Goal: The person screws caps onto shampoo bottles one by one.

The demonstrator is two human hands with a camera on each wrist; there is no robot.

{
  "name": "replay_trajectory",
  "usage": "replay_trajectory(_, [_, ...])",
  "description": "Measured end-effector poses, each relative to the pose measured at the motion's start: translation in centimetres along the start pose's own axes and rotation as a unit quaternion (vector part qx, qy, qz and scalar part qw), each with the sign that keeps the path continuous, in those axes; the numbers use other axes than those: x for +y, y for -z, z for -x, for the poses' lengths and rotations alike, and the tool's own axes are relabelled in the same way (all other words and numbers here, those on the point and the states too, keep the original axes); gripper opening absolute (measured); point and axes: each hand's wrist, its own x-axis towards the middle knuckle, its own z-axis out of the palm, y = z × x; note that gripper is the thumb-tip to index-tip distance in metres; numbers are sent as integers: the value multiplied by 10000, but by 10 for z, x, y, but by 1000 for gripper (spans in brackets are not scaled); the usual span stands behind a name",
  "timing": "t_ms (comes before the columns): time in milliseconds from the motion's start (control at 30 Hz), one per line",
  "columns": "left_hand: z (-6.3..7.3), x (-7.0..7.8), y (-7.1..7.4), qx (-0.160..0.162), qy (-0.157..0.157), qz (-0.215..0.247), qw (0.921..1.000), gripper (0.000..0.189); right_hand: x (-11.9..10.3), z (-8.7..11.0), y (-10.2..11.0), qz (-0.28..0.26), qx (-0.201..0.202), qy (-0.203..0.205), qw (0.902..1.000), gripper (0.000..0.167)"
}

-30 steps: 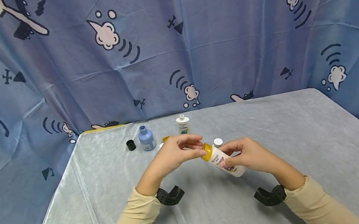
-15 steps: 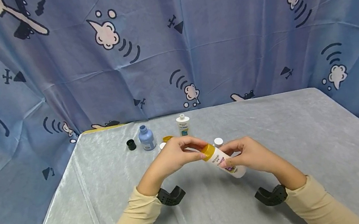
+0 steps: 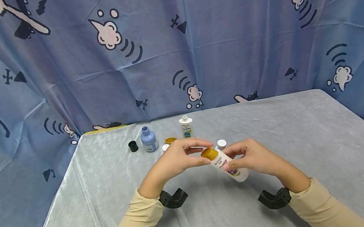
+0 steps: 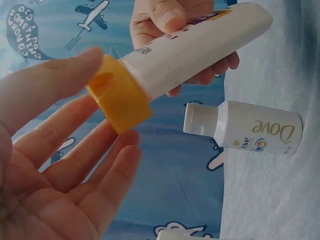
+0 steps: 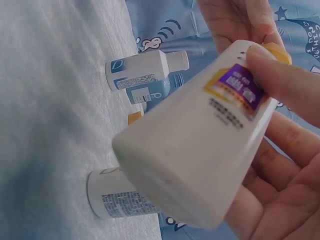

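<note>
My right hand point(image 3: 252, 156) grips a white shampoo bottle point(image 3: 230, 167), tilted in the air above the table, with its purple label point(image 5: 240, 85) showing in the right wrist view. The bottle wears a yellow flip cap point(image 4: 120, 95), which points up toward my left hand point(image 3: 178, 156). In the left wrist view, that hand's thumb touches the cap's edge. Its other fingers spread loosely around the cap's far side, partly hidden by it. A white Dove bottle point(image 4: 260, 127) stands on the table just behind the held bottle.
At the back left stand a blue open-necked bottle point(image 3: 149, 141) and a black cap point(image 3: 133, 146). A white bottle without a cap point(image 3: 186, 128) and a yellow cap point(image 3: 170, 140) are nearby. Another white cap point(image 3: 165, 147) peeks out behind my left hand. A patterned curtain point(image 3: 171, 51) hangs behind.
My left fingers, earlier around the yellow cap, have loosened and lifted slightly off it. The bottle has tilted a little, its cap end shifting slightly left. My right hand keeps its grip.
</note>
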Motion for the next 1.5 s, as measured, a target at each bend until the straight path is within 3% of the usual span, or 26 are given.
replay_trajectory(133, [0, -1, 1, 80, 20, -52, 10000, 49, 0, 0, 1, -31, 40, -42, 10000, 33])
replay_trajectory(433, [-1, -3, 1, -73, -199, 29, 9998, 35, -1, 1, 2, -105, -51, -70, 9999, 34])
replay_trajectory(933, [-1, -2, 1, -234, -786, -441, 9957, 32, -3, 2, 1, -270, -241, -105, 9993, 35])
replay_trajectory(1167, [3, 6, 1, 238, -217, -556, 9979, 67, -2, 0, -1, -105, 228, -206, 9995, 35])
replay_trajectory(1333, [1, 7, -4, 711, 326, -367, 9963, 57, -2, 0, -3, -76, 461, -326, 9984, 37])
replay_trajectory(1500, [-3, 5, -9, 952, 463, -445, 9934, 48, -3, 0, -4, -57, 543, -312, 9980, 37])
